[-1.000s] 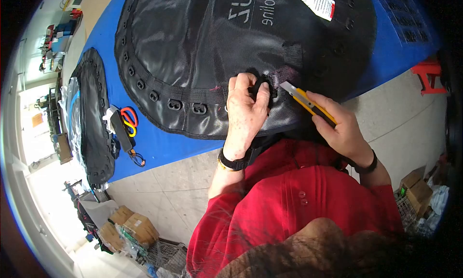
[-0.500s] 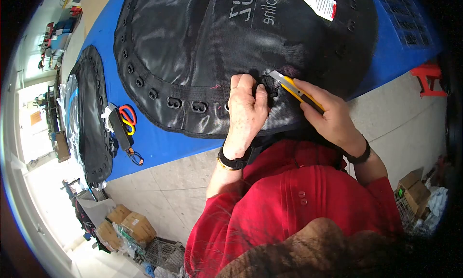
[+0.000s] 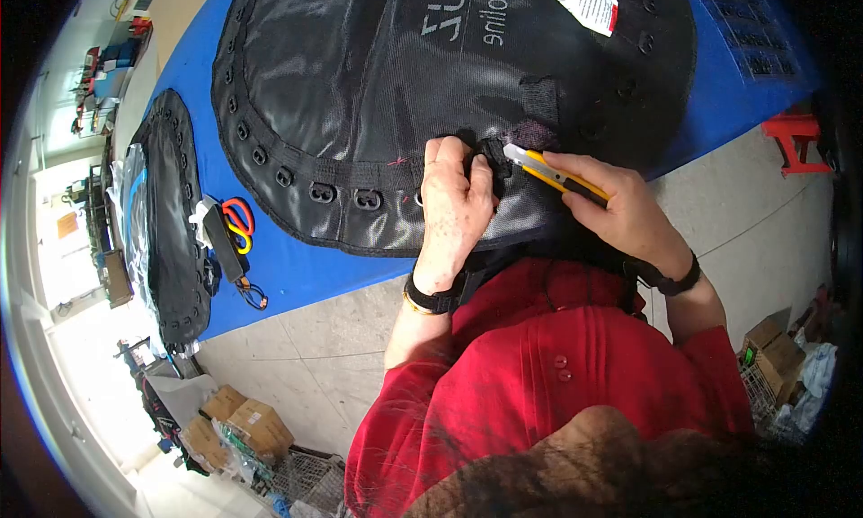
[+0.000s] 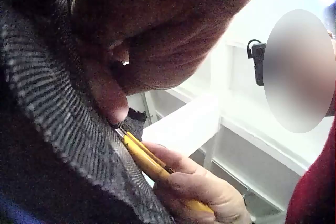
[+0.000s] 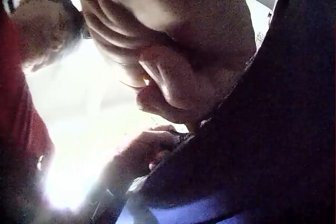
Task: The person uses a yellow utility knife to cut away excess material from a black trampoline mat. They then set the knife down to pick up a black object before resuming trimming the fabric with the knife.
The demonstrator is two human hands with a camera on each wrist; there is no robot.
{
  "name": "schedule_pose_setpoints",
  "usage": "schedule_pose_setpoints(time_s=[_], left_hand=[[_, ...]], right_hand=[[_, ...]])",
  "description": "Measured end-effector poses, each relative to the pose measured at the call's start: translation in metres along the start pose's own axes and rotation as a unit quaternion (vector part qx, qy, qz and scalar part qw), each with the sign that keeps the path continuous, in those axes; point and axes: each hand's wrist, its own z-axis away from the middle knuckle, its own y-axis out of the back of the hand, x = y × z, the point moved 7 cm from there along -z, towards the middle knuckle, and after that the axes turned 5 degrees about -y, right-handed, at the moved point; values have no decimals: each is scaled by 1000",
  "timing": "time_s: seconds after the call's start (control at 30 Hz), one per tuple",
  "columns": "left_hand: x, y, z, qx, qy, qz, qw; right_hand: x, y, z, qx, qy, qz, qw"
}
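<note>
A large black trampoline mat (image 3: 378, 96) with grey lettering lies over the blue table. At its near edge my left hand (image 3: 454, 203) pinches a bunched bit of black webbing (image 3: 494, 150) between thumb and curled fingers. My right hand (image 3: 620, 208) grips a yellow utility knife (image 3: 566, 181), its blade pointing left at the webbing beside the left thumb. In the left wrist view, the knife (image 4: 147, 161) has its metal tip right at a left fingertip, next to the ribbed mat edge (image 4: 79, 134). The right wrist view is dark, and the knife is mostly hidden by the hand there.
Black plastic rings (image 3: 367, 199) line the mat's edge, and a white label (image 3: 586, 6) lies on it. Scissors with red and yellow handles (image 3: 239, 226) rest left, near a smaller black mat (image 3: 175, 221). A red stool (image 3: 798, 143) stands right; cardboard boxes (image 3: 256, 428) are on the floor.
My right hand has brought the knife leftward, from apart on the right to the webbing by the left thumb, then slightly down. The left hand keeps its pinch in nearly the same place.
</note>
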Motion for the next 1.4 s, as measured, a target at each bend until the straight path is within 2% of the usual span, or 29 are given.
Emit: schedule_pose_setpoints(time_s=[0.43,0.7,0.8,0.9,1.0,1.1,1.3,1.33,1.37,1.4], left_hand=[[-5,-1,1,-31,-11,-19,999],[18,6,9,-18,-23,-44,999],[28,6,8,-28,5,-38,999],[34,4,8,-42,8,-61,997],[38,2,7,-21,-69,-129,989],[38,2,7,-18,-71,-134,988],[38,3,0,-62,-81,-156,982],[32,6,-3,-60,-40,-110,991],[25,8,-5,-80,-59,-137,986],[13,8,-8,-99,-21,-79,992]], right_hand=[[0,-5,15,6,-14,-32,999],[7,-2,22,-9,-19,-23,1000],[11,-1,27,0,-54,-27,998],[12,3,27,46,-26,-26,998],[12,2,27,45,-30,-17,998],[17,-1,29,25,-57,-22,998],[12,0,30,51,-19,6,999],[12,-1,31,52,-20,4,998],[11,-1,31,54,-20,3,998],[11,-2,32,55,-20,1,998]])
